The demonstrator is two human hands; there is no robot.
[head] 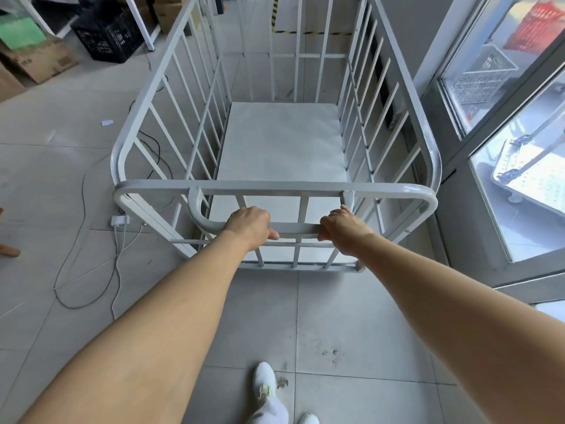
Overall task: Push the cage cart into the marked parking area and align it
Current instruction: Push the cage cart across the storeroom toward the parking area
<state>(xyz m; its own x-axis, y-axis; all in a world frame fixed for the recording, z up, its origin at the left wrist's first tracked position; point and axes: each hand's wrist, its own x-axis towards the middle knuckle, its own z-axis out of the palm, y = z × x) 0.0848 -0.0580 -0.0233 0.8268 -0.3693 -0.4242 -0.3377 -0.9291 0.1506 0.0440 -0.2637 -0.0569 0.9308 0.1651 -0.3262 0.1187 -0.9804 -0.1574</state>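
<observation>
Pushing the cage cart (pixel 284 142) toward the striped floor tape (pixel 312 32) ahead.
Left hand (pixel 249 224) and right hand (pixel 344 229) have fingers curled tight around the handle bar (pixel 293 229); the empty cart stands beside the glass door (pixel 504 117), short of the tape. Next move probably calls for a straight, even push, then squaring.

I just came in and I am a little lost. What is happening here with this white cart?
A person grips the handle bar of an empty white cage cart with both hands, left hand and right hand. The cart stands on the tiled floor beside a glass door. Yellow-black floor tape lies beyond its far end.
</observation>
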